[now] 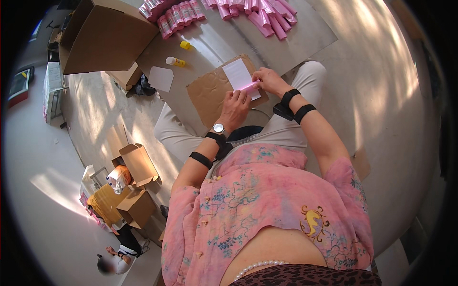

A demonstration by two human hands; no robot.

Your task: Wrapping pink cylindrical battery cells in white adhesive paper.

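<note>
A shiny pink tube (249, 87) lies across a white sheet of paper (237, 72), on top of a flat piece of brown cardboard (204, 97). My left hand (236, 107) has its fingers closed on the tube's left end. At the other end, my right hand (271, 81) pinches the tube between thumb and fingers. Left of the cardboard is a white paper piece (161, 79) with trimmed corners. Beyond it rest an uncapped glue stick (175, 61) and its yellow cap (185, 45).
Pink tubes are piled at the far edge of the grey board (205, 55), some with printed wraps (180, 16), others plain (272, 19). A large cardboard box (107, 38) stands far left. More open boxes (137, 207) and another person (119, 260) are at the lower left.
</note>
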